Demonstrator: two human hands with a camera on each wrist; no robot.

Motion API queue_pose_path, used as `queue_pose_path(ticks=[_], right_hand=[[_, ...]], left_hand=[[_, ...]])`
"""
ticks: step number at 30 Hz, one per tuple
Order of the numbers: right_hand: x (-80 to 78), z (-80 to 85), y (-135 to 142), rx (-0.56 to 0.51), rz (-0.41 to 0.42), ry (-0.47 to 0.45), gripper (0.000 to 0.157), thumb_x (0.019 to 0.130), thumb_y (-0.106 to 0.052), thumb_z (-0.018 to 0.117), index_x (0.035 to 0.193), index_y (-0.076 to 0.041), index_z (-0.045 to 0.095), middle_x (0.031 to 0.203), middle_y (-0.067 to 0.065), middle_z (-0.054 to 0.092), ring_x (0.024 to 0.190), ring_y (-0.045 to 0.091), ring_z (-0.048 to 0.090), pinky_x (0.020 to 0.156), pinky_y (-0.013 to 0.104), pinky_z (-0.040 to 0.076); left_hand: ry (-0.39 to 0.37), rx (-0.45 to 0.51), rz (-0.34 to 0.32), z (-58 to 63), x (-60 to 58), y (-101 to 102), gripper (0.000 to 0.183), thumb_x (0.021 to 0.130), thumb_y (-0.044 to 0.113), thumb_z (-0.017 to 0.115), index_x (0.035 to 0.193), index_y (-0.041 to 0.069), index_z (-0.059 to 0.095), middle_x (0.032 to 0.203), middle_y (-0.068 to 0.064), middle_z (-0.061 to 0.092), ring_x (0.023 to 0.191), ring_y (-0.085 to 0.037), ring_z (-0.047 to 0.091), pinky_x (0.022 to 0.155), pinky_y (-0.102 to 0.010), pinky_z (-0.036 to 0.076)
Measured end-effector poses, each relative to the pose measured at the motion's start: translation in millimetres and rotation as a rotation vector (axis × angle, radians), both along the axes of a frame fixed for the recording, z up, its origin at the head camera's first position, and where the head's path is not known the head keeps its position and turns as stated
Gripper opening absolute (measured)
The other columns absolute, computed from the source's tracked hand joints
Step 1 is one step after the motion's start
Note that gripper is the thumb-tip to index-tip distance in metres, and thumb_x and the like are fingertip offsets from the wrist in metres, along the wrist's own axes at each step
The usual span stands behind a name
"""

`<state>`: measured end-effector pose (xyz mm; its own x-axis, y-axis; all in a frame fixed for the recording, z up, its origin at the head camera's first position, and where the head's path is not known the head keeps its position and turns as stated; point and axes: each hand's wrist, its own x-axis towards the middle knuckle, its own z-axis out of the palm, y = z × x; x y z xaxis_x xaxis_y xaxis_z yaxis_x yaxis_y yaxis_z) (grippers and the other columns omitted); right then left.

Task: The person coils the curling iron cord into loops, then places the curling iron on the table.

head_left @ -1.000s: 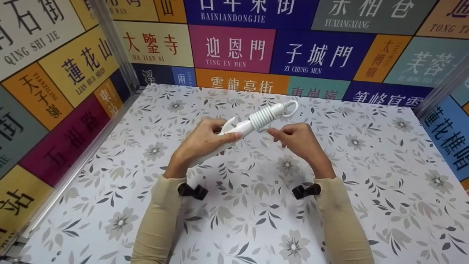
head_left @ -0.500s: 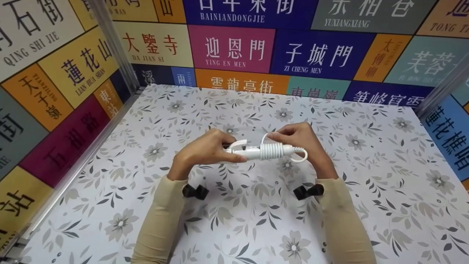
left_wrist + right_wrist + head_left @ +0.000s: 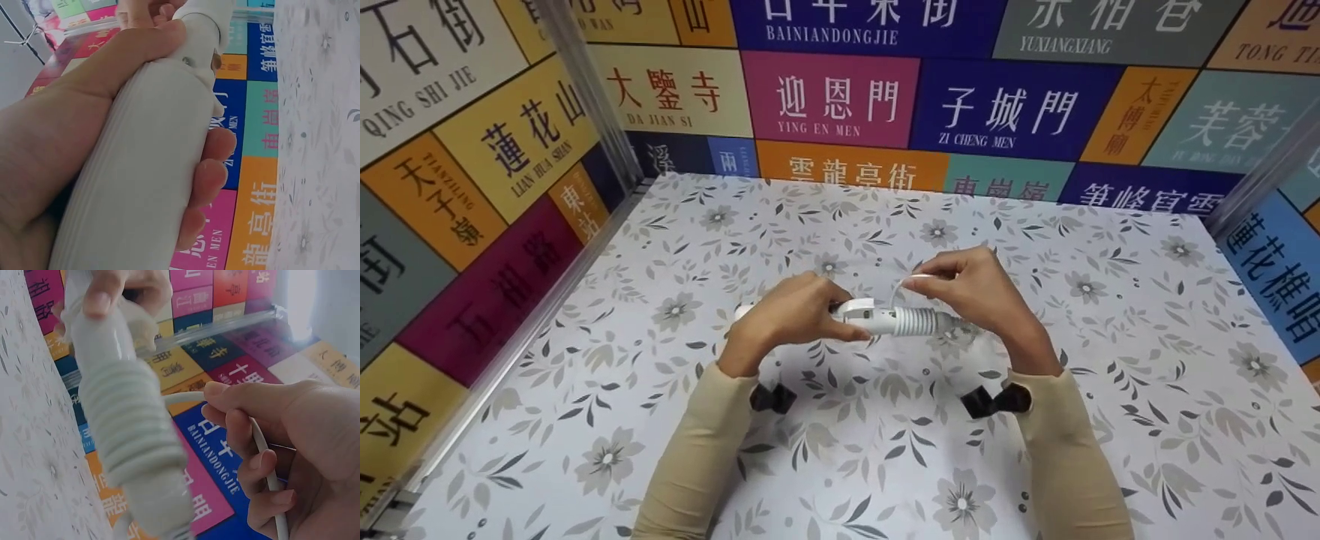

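Note:
A white curling iron (image 3: 879,322) with a curved lever lies roughly level above the table. My left hand (image 3: 802,311) grips its wide body (image 3: 135,152), thumb on the near side and fingertips showing on the far side. White cord is wound in several tight coils (image 3: 132,422) around the handle. From the coils a loose stretch of cord (image 3: 274,489) runs to my right hand (image 3: 982,292), which pinches it between thumb and index finger. In the right wrist view the other fingers curl round the same cord. My right hand hides the handle's far end in the head view.
A floral-patterned table surface (image 3: 900,450) spreads beneath the hands. Panels with printed street names (image 3: 832,101) stand along the back and sides. Black wrist mounts (image 3: 772,399) sit at both sleeve cuffs.
The curling iron has swung from slanting upward to nearly level and come closer. My right hand, earlier beside the coils, now holds the cord, drawn toward the far side.

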<state>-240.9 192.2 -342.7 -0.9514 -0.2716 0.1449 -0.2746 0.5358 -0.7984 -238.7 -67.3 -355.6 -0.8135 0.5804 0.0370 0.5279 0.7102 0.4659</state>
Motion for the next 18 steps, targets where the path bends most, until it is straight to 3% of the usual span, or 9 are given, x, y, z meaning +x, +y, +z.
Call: queue_pose_path(ticks=[12, 18], right_hand=[[15.2, 10.5, -13, 0.043, 0.058, 0.157, 0.016, 0.093, -0.024, 0.073, 0.1, -0.011, 0.081, 0.084, 0.006, 0.073, 0.063, 0.015, 0.051, 0.056, 0.022, 0.041], [17.0, 8.6, -19, 0.024, 0.07, 0.136, 0.021, 0.099, -0.022, 0.065, 0.091, -0.01, 0.079, 0.073, 0.0, 0.062, 0.057, 0.011, 0.039, 0.053, 0.023, 0.032]], left_hand=[[-0.003, 0.045, 0.171, 1.8, -2.5, -5, 0.037, 0.079, 0.05, 0.081, 0.081, 0.015, 0.072, 0.069, 0.004, 0.058, 0.06, -0.013, 0.047, 0.055, -0.027, 0.036], [0.007, 0.103, 0.284, 4.9, -2.5, -10, 0.038, 0.08, 0.049, 0.08, 0.091, 0.013, 0.076, 0.077, 0.0, 0.066, 0.063, -0.014, 0.05, 0.057, -0.027, 0.039]])
